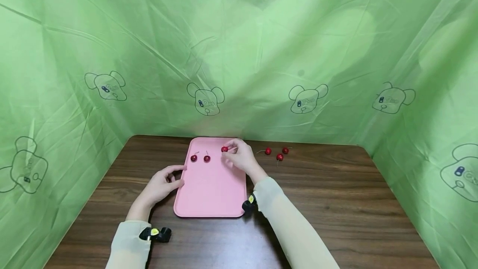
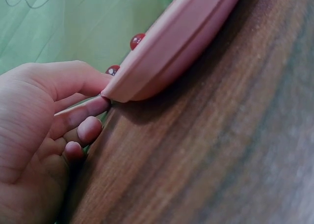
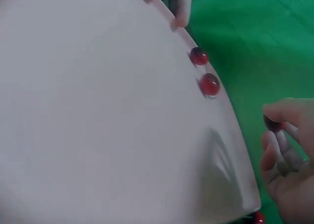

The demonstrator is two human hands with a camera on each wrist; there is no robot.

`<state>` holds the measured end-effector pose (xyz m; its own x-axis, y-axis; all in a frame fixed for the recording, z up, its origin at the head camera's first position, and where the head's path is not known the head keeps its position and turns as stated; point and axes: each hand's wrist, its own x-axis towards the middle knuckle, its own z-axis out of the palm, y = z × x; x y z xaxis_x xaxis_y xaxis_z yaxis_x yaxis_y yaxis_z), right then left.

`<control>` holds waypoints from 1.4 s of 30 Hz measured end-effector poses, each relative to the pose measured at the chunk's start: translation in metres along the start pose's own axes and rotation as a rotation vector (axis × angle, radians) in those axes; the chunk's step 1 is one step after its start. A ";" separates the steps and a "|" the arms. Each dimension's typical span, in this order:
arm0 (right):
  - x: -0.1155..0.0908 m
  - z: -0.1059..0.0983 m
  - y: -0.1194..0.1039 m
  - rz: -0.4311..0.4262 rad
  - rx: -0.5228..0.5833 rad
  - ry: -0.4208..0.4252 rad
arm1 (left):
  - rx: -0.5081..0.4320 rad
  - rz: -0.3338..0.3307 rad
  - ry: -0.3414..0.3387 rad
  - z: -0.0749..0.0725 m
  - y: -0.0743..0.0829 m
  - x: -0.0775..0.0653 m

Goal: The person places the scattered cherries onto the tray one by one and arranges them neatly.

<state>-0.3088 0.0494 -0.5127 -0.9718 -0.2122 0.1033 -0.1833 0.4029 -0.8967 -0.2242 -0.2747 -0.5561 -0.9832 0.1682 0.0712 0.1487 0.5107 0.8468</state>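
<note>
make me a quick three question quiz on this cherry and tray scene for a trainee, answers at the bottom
1. How many cherries lie on the wooden table to the right of the pink tray?

2. True or false: the left hand touches the tray's left edge.

3. What is the right hand pinching?
a) the tray's rim
b) a cherry
c) the left sleeve

Key
1. Three; two more lie on the tray.
2. True.
3. b, held between thumb and fingers.
</note>
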 end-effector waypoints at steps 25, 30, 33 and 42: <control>0.001 0.028 0.028 -0.005 -0.009 -0.037 | -0.005 -0.008 -0.014 0.002 0.006 0.000; 0.001 0.029 0.030 -0.033 -0.030 -0.034 | -0.001 -0.010 -0.010 0.002 0.006 0.000; 0.002 0.030 0.030 -0.050 -0.053 -0.037 | 0.001 -0.005 -0.009 0.001 0.005 0.000; 0.004 0.031 0.030 -0.059 -0.087 -0.046 | 0.000 -0.005 -0.006 -0.001 0.002 0.001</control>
<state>-0.3139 0.0325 -0.5525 -0.9514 -0.2779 0.1330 -0.2541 0.4641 -0.8486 -0.2248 -0.2745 -0.5540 -0.9833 0.1706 0.0638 0.1438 0.5118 0.8470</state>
